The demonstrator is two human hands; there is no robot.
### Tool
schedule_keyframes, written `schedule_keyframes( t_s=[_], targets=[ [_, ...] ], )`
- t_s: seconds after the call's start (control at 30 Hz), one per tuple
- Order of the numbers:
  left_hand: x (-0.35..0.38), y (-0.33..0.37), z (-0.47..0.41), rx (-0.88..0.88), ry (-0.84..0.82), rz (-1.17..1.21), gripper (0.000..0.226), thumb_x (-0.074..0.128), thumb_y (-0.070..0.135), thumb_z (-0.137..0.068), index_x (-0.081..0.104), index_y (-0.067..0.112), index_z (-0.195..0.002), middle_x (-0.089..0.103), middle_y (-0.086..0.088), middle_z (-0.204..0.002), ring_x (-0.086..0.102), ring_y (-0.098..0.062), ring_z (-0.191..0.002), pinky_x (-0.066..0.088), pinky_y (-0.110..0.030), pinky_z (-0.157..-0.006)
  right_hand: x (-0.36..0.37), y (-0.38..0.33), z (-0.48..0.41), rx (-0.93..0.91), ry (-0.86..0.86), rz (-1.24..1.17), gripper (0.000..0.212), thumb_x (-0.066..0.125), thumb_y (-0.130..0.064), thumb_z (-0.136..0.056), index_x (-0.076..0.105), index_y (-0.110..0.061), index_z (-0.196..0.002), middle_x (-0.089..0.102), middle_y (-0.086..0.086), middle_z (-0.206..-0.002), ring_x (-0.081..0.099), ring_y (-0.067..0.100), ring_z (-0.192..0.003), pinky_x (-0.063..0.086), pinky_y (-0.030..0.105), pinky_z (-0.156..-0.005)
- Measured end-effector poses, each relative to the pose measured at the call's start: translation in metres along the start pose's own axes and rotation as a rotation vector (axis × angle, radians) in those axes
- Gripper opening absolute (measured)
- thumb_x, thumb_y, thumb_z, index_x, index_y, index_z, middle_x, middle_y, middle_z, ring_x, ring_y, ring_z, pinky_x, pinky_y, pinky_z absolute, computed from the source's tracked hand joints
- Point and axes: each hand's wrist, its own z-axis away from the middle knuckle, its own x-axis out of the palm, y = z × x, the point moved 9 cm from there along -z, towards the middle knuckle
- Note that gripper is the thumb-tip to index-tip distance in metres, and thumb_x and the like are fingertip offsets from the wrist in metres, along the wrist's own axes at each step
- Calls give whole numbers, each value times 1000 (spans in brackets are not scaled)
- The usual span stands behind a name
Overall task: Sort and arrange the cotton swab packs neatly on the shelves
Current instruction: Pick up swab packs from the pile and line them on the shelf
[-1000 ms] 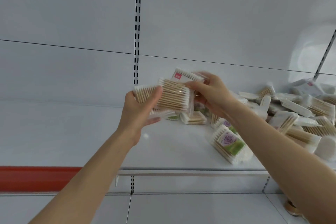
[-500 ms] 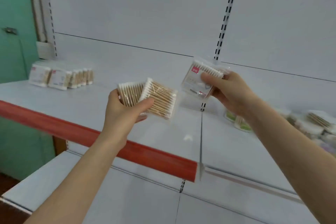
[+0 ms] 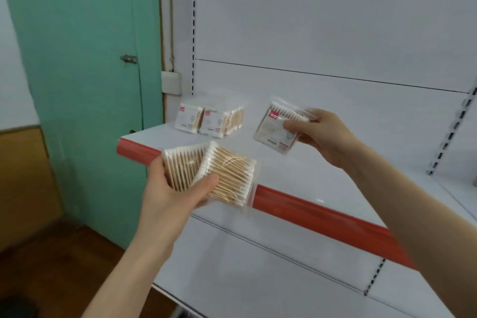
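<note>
The left hand (image 3: 170,196) holds two fanned packs (image 3: 211,173) over the front edge of the shelf (image 3: 322,186), with only the thumb across them, so the outer one could slide out and fall. The right hand (image 3: 320,134) has one labelled pack (image 3: 275,129) in a corner grip that may let it twist. A standing row (image 3: 211,120) sits far left on the shelf, too blurred to count.
</note>
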Motion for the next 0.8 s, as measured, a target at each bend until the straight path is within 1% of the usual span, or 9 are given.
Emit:
schedule_keyframes(
  t_s=[0.03,0.1,0.2,0.37,0.43,0.5,0.57,0.67,0.8],
  targets=[
    [-10,-2,-7,1,7,-6,56,76,6,-68,52,15,-117,65,-5,-108,67,-19,-94,58,-27,-63,10,-1,-8,-1,-2,30,14,65,-2,-81,62,-5,-94,64,6,-82,62,14,-74,52,22,-71],
    [-29,-6,-22,11,31,-16,55,75,7,-68,52,14,-117,66,-4,-107,67,-18,-93,57,-23,-60,31,0,-28,3,-19,60,20,65,-1,-82,60,0,-101,63,6,-81,62,13,-71,54,18,-65],
    [-54,-13,-44,13,60,-7,56,74,6,-68,51,13,-119,66,-6,-108,68,-20,-92,55,-21,-57,62,4,-59,5,-43,100,32,66,0,-81,55,7,-109,62,8,-84,63,15,-74,56,17,-64],
    [-95,-7,-88,68,128,-32,66,74,15,-61,50,9,-122,65,-7,-108,68,-18,-89,55,-19,-57,100,-2,-114,-97,0,259,30,71,-4,-78,52,-7,-101,58,2,-80,62,21,-77,57,30,-72],
    [-111,-4,-106,90,166,-45,66,74,16,-61,49,11,-122,65,-5,-110,68,-17,-92,56,-19,-58,119,-10,-132,-178,26,359,29,74,-12,-77,55,-11,-98,57,-1,-80,59,20,-80,54,31,-72],
    [-122,-4,-120,100,189,-54,68,72,22,-58,48,14,-122,64,-2,-110,66,-17,-95,57,-21,-60,144,-14,-143,-265,22,502,31,75,-20,-77,58,-12,-101,57,-4,-88,54,15,-84,45,24,-69],
    [-133,-8,-132,101,202,-61,71,71,26,-56,48,16,-122,64,0,-111,66,-17,-96,58,-23,-62,170,-13,-152,-316,5,595,36,73,-25,-78,57,-10,-107,56,-6,-100,52,10,-93,39,22,-75],
    [-146,-16,-149,79,192,-70,78,72,30,-52,48,15,-124,64,-2,-112,66,-19,-97,59,-28,-66,194,-4,-165,-342,17,694,41,72,-31,-79,55,-12,-111,60,-5,-118,54,12,-109,39,23,-82],
    [-161,-21,-178,81,129,-17,74,72,26,-54,49,13,-123,65,-2,-110,67,-17,-94,57,-21,-60,210,8,-179,-355,84,864,40,69,-39,-78,58,-17,-110,61,2,-116,50,19,-113,36,26,-85]
  ],
)
